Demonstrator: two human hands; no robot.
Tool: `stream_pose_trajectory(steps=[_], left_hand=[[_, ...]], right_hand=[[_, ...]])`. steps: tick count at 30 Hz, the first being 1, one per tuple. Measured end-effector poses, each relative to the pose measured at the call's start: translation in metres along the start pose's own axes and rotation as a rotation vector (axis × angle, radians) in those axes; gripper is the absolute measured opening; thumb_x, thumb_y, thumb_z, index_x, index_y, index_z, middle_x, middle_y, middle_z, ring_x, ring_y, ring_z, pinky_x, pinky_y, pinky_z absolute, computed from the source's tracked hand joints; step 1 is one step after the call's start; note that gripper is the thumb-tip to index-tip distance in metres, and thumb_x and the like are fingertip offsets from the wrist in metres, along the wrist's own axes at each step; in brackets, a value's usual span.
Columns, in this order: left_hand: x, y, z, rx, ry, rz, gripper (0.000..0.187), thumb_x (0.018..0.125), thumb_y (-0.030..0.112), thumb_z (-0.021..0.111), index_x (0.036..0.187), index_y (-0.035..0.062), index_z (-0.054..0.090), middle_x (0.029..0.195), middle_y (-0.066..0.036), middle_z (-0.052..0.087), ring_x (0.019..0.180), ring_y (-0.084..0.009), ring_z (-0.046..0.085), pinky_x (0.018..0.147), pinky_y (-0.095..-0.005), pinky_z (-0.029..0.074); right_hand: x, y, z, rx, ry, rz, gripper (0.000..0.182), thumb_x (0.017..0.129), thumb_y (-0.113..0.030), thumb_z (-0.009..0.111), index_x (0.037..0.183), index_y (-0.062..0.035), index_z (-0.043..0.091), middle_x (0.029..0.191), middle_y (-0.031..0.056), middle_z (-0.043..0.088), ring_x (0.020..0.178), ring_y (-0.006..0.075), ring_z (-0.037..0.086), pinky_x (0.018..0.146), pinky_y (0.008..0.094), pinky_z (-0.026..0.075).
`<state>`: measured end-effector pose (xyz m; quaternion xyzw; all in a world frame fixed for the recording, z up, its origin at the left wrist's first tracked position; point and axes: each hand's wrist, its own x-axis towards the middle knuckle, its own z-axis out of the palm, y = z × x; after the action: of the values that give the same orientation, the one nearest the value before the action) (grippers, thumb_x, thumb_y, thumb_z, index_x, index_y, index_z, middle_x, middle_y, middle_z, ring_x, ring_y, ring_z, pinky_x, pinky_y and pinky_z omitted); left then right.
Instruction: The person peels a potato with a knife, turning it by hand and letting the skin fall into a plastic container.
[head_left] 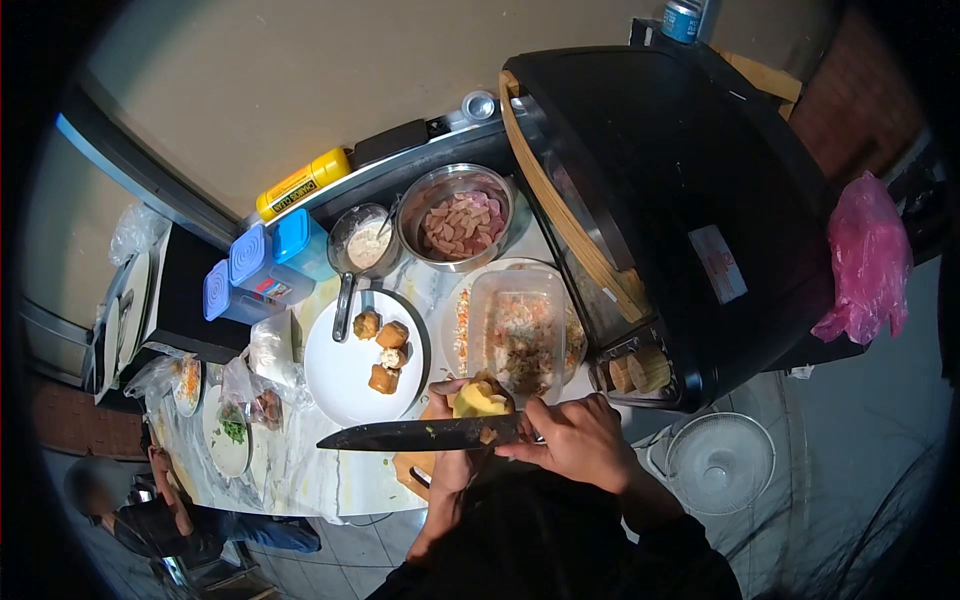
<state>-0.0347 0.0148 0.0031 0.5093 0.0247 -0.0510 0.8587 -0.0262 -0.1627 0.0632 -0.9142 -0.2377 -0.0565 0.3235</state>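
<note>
Two hands (453,468) (582,440), yellow food (480,399) between

Left hand (455,420) holding yellow food (481,398), right hand (572,440) gripping dark knife (420,434)

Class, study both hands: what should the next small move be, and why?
Probably the right hand should ease the knife clear of the left hand: its blade crosses in front of that hand, which holds the yellow piece.
</note>
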Motion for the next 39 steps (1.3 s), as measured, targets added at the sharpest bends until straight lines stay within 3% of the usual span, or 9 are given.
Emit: stream_pose_trajectory(steps=[3, 13, 18, 22, 24, 39], left_hand=[[0.0, 0.004, 0.004, -0.016, -0.016, -0.037, 0.052, 0.087, 0.029, 0.062, 0.125, 0.0055, 0.034, 0.112, -0.01, 0.05, 0.098, -0.0172, 0.055, 0.083, -0.0287, 0.048], [-0.002, 0.007, 0.008, 0.092, -0.061, 0.038, 0.057, 0.087, 0.02, 0.061, 0.134, 0.0022, 0.033, 0.115, -0.009, 0.049, 0.102, -0.0165, 0.052, 0.089, -0.0288, 0.044], [-0.003, -0.01, -0.009, 0.317, -0.031, 0.114, 0.051, 0.087, 0.015, 0.059, 0.13, -0.0022, 0.039, 0.128, -0.013, 0.041, 0.117, -0.0217, 0.043, 0.1, -0.0336, 0.034], [-0.003, -0.013, -0.012, 0.476, -0.109, 0.237, 0.054, 0.09, 0.014, 0.058, 0.135, 0.0057, 0.028, 0.115, -0.01, 0.051, 0.102, -0.0177, 0.054, 0.088, -0.0303, 0.046], [-0.005, -0.007, -0.002, 0.308, -0.041, 0.159, 0.048, 0.086, 0.012, 0.059, 0.128, -0.0028, 0.042, 0.131, -0.013, 0.038, 0.121, -0.0232, 0.04, 0.103, -0.0346, 0.031], [-0.007, -0.008, -0.007, 0.387, -0.072, 0.23, 0.051, 0.084, 0.006, 0.062, 0.129, -0.0023, 0.04, 0.132, -0.012, 0.035, 0.121, -0.0215, 0.039, 0.104, -0.0343, 0.031]], right_hand=[[-0.001, -0.005, -0.003, -0.043, -0.042, 0.017, 0.051, 0.084, -0.058, 0.059, 0.078, -0.0076, 0.057, 0.052, 0.0044, 0.058, 0.045, 0.0259, 0.061, 0.044, 0.0374, 0.048], [-0.002, -0.005, 0.005, -0.047, -0.027, 0.042, 0.053, 0.084, -0.06, 0.057, 0.079, -0.0069, 0.056, 0.051, 0.0061, 0.057, 0.044, 0.0263, 0.06, 0.043, 0.038, 0.047], [-0.001, -0.005, 0.006, -0.079, 0.035, 0.037, 0.054, 0.084, -0.06, 0.057, 0.078, -0.0067, 0.056, 0.05, 0.0064, 0.058, 0.042, 0.0256, 0.06, 0.041, 0.0382, 0.046], [0.0, -0.007, 0.003, -0.092, 0.027, 0.038, 0.056, 0.084, -0.061, 0.056, 0.078, -0.0057, 0.057, 0.048, 0.0065, 0.056, 0.04, 0.0252, 0.058, 0.039, 0.0377, 0.045], [-0.001, -0.006, 0.004, -0.106, 0.024, 0.036, 0.056, 0.084, -0.061, 0.056, 0.078, -0.0054, 0.058, 0.047, 0.0065, 0.056, 0.039, 0.0252, 0.058, 0.039, 0.0376, 0.044], [-0.004, -0.007, 0.008, -0.079, 0.004, 0.048, 0.058, 0.084, -0.062, 0.055, 0.081, -0.0039, 0.059, 0.05, 0.0082, 0.056, 0.042, 0.0256, 0.059, 0.041, 0.0378, 0.046]])
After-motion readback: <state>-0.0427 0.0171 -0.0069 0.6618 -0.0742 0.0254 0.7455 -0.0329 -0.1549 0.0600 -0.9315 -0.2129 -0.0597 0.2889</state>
